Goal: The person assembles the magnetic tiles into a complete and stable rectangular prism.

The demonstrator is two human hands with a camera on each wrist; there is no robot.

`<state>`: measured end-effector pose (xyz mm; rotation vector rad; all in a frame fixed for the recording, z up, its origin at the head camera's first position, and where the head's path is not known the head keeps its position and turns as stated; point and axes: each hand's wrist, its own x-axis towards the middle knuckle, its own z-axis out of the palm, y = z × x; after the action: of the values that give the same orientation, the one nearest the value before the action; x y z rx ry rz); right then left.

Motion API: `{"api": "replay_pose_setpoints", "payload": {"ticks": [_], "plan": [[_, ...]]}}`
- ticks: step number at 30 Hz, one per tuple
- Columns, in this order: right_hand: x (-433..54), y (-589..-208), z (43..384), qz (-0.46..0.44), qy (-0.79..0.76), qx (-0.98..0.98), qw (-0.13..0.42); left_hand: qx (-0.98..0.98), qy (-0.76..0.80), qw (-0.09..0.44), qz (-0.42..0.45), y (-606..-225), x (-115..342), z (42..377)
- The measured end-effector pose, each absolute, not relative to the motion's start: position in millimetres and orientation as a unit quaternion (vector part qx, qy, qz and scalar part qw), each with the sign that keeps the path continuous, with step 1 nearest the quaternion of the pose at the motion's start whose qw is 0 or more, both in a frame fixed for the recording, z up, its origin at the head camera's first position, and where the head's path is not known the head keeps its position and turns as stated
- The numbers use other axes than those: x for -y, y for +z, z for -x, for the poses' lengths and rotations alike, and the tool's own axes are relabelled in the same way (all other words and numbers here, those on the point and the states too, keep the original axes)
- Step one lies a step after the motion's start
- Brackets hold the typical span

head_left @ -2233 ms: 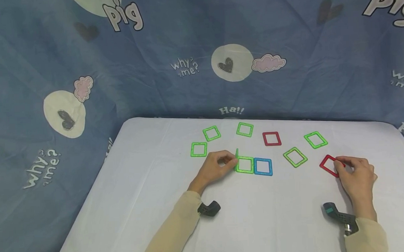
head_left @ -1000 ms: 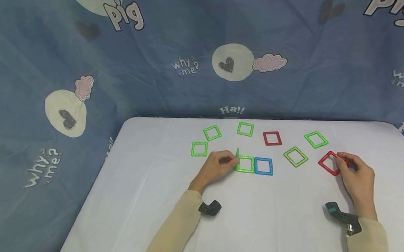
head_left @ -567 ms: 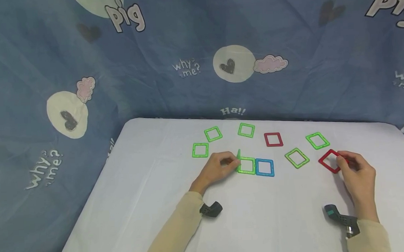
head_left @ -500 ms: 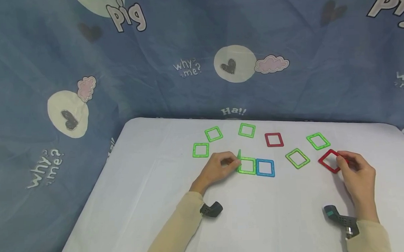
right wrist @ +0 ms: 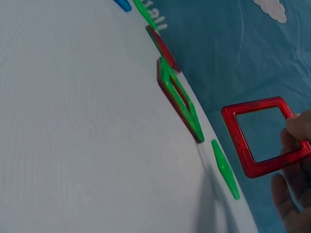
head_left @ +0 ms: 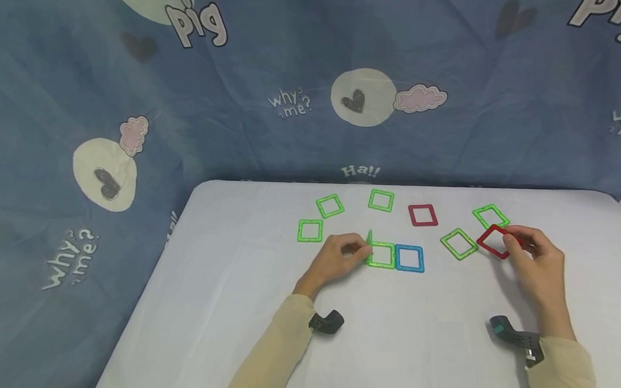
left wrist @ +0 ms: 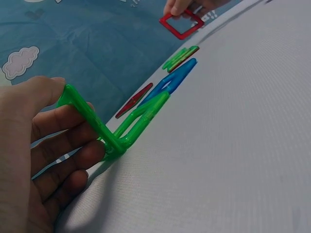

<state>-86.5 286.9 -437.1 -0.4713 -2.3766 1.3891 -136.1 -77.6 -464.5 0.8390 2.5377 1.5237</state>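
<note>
My left hand (head_left: 338, 254) pinches an upright green square magnetic tile (left wrist: 92, 116) between thumb and fingers. The upright tile meets the left edge of a flat green magnetic tile (head_left: 382, 266). A blue magnetic tile (head_left: 410, 269) lies against that flat tile's right side. On the right, my right hand (head_left: 539, 260) pinches a red magnetic tile (head_left: 485, 234) by one side, raised above the table. In the head view the red tile overlaps the edges of two green tiles lying beyond it. The right wrist view shows it tilted, its frame (right wrist: 239, 141) fully off the cloth.
Behind the joined tiles lie a red tile (head_left: 423, 224) and several green ones, among them a left green tile (head_left: 310, 240) and a back green tile (head_left: 379, 208). A white cloth (head_left: 377, 340) covers the table. A blue printed curtain (head_left: 236, 134) hangs behind.
My right hand has lifted the red tile and carried it left and slightly away from me. My left hand stays put, holding the upright green tile. The head view has shifted slightly.
</note>
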Motion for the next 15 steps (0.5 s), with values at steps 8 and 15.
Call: {"api": "replay_pose_setpoints", "payload": {"ticks": [8,15], "plan": [[-275.1,-432.1,87.9,0.095,0.480,0.843,0.224,-0.823,0.491,0.033,-0.282,-463.7,77.7,136.7],[-264.0,-433.5,94.8,0.054,0.484,0.841,0.235,-0.824,0.490,0.028,-0.281,-464.8,78.4,137.4]]}}
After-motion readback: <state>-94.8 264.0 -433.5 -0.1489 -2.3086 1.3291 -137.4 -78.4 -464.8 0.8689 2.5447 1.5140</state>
